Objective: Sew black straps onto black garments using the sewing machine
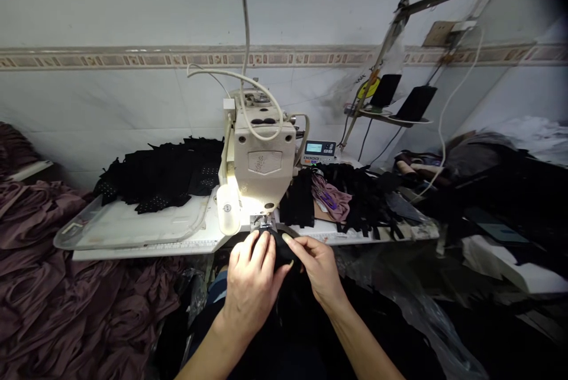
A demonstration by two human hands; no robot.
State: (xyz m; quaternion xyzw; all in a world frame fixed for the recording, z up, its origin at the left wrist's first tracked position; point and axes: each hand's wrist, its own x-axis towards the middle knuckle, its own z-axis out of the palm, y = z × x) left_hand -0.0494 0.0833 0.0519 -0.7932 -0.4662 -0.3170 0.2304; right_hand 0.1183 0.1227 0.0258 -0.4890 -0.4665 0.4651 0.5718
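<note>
A cream sewing machine (265, 161) stands in the middle, its lamp lit beside the needle area. Black fabric (284, 251) lies under the presser foot (265, 224) and hangs toward me. My left hand (252, 276) rests on this fabric just in front of the foot, its fingers together and the thumb at the fabric's near side. To the right, my right hand (316, 264) pinches the edge of the same black fabric between thumb and forefinger.
Black pieces (164, 173) are piled on the left of the table (146, 254). Right of the machine lie more black pieces (368, 193) and a mauve cloth (339, 202). Mauve fabric (89, 297) heaps at the lower left. A thread stand (377, 66) rises behind.
</note>
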